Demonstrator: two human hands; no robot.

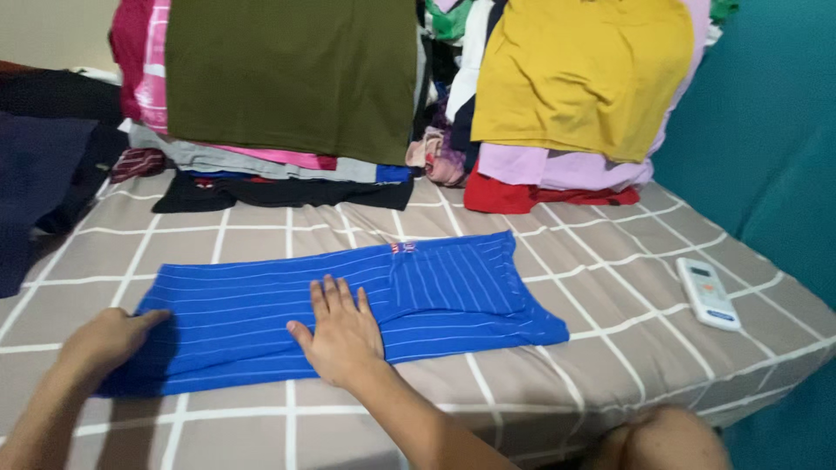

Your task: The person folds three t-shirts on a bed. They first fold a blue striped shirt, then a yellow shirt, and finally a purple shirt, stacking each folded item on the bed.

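Blue striped shorts [348,305] lying flat on the bed [610,287], near its front edge, stretching from the left side toward the middle. Thin white lines running along the cloth, a small red and white tag showing at the top edge.

Right hand [341,335] pressing flat on the middle of the shorts, fingers [335,296] spread a little and pointing toward the far edge, holding nothing. Left hand [106,339] curling over the left end of the shorts, fingers bent and gripping that end of the blue cloth.

Covering the bed: a grey-brown sheet with white crossing lines. Resting near the right edge, well apart from the shorts: a white remote [708,293].

Sitting along the far edge: two tall piles of folded clothes. On top of the left pile, an olive green cloth [292,74] hanging down, with pink, grey and black pieces under it. On top of the right pile, a yellow cloth [583,70], with pale purple and red pieces below. Lying at the far left corner: dark clothes [43,165]. Standing beside the right edge: a teal wall [766,148]. Poking in at the front edge, bottom right: a bare knee [662,439].
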